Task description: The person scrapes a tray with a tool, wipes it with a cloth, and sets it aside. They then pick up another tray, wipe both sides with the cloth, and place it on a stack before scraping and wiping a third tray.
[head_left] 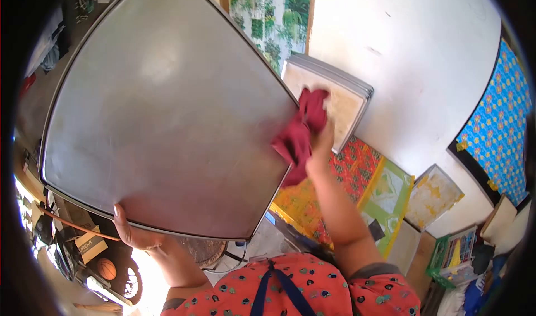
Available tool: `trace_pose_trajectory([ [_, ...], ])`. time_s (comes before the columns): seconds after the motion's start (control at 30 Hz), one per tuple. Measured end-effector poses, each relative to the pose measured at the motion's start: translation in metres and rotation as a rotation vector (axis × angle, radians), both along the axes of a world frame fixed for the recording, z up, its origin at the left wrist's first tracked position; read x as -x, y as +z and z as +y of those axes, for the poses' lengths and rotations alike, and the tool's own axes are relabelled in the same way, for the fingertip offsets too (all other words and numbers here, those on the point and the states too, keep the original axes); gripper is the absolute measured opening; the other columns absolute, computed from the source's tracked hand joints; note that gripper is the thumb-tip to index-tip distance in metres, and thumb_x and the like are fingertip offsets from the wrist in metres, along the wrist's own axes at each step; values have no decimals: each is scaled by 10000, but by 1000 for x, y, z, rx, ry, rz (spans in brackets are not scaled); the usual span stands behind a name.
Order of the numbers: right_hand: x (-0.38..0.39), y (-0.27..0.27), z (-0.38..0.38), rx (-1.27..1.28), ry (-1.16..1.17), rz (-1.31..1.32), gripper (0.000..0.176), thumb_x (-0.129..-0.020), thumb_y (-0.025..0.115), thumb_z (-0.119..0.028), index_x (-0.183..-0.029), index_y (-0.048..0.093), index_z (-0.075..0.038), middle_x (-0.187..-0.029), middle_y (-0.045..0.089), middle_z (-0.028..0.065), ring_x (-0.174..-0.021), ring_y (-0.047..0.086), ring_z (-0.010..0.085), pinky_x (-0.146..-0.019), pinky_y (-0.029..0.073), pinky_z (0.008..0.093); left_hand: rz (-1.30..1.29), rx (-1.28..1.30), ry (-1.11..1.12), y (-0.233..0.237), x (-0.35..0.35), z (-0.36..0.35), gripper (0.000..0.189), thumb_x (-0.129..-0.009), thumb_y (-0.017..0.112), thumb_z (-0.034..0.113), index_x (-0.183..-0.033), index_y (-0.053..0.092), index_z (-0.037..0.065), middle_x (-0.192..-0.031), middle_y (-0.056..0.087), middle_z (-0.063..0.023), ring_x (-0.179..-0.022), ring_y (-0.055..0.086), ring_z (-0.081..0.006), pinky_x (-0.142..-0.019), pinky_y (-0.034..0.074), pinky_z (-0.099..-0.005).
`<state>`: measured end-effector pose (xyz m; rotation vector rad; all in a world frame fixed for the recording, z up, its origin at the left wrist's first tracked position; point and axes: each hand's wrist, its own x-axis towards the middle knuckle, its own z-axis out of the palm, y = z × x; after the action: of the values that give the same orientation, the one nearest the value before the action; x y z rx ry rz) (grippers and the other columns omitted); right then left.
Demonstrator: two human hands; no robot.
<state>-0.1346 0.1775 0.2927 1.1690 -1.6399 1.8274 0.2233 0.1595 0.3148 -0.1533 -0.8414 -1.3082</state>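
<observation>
A large grey metal tray [162, 109] with a raised dark rim fills the left half of the head view, held up and tilted. My left hand [135, 233] grips its lower edge, with the thumb over the rim and the fingers hidden behind. A maroon cloth [301, 129] is bunched in my right hand [320, 146], against the tray's right edge. Part of the cloth hangs over that rim, and the fingers are mostly covered by it and a little blurred.
Stacked trays [329, 92] lean on the white wall beyond my right hand. Below them is a surface with a red flowered cover [360, 162]. A stained tray [434, 198] leans farther right, near a green crate [441, 260]. A basketball [106, 268] and cardboard box [91, 243] are lower left.
</observation>
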Motion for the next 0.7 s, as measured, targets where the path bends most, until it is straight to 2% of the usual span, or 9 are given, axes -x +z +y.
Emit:
trace_pose_trajectory([
  [0.07, -52, -51, 11, 14, 906, -382, 335, -751, 653, -260, -983, 586, -28, -844, 616, 131, -778, 609, 292, -693, 496, 389, 40, 23, -89, 0, -2, -5, 281, -932, 466, 218, -1063, 612, 16, -1068, 629, -139, -975, 599, -262, -855, 470, -433],
  [0.13, -130, -62, 42, -331, 367, 331, 512, -643, 738, -296, -1064, 589, -46, -892, 567, 138, -768, 587, 315, -670, 493, 401, 26, -66, 2, -2, 12, -9, 285, -930, 471, 217, -1079, 605, 14, -1090, 627, -137, -985, 603, -264, -869, 470, -436],
  [0.2, -171, -23, 47, -118, 586, 578, 652, -651, 743, -293, -1200, 524, -20, -928, 515, 158, -816, 548, 322, -692, 484, 406, -84, -138, 100, -14, 21, -13, 303, -939, 473, 216, -1133, 570, 5, -1122, 614, -137, -1021, 598, -270, -896, 466, -437],
  [0.37, -131, 95, -11, 3, 263, 397, 581, -670, 533, -14, -1242, 454, 47, -1148, 499, 303, -997, 526, 448, -860, 455, 473, -30, -130, 58, -14, 40, 8, 373, -946, 490, 223, -1227, 478, -23, -1147, 579, -154, -1023, 583, -286, -881, 466, -417],
  [0.43, -74, 99, -26, -51, 191, 46, 459, -722, 665, -184, -1141, 557, -31, -1031, 593, 210, -946, 580, 391, -807, 469, 426, -12, -133, -9, -7, 31, 16, 362, -950, 481, 216, -1226, 484, -20, -1136, 587, -155, -1016, 588, -289, -876, 470, -418],
  [0.5, -16, 51, -28, -168, 189, -135, 451, -773, 659, -301, -1166, 573, -97, -982, 585, 206, -957, 582, 394, -814, 462, 438, 31, -143, -99, -13, 13, 2, 355, -956, 467, 234, -1216, 508, -5, -1125, 602, -140, -992, 602, -282, -857, 479, -419],
  [0.57, -10, -12, 10, -271, 274, -250, 327, -839, 599, -193, -1133, 573, -52, -1036, 604, 192, -968, 608, 324, -786, 467, 389, 76, -159, -128, -11, 6, -10, 353, -960, 457, 247, -1206, 522, 3, -1121, 609, -130, -975, 609, -275, -845, 485, -420],
  [0.63, -41, -110, 22, 127, 596, -894, 321, -856, 553, -108, -1166, 531, -30, -1027, 635, 90, -915, 615, 242, -815, 478, 352, 91, -69, -164, -6, 9, -23, 343, -972, 432, 251, -1190, 537, 9, -1151, 599, -118, -1024, 586, -260, -885, 459, -414],
  [0.7, -103, -167, 50, -167, 590, -628, 440, -842, 603, -248, -1192, 509, 3, -1088, 590, 162, -952, 594, 318, -853, 477, 390, 113, -57, -146, 0, 21, -34, 339, -975, 427, 249, -1187, 540, 10, -1160, 593, -113, -1051, 568, -256, -910, 440, -412],
])
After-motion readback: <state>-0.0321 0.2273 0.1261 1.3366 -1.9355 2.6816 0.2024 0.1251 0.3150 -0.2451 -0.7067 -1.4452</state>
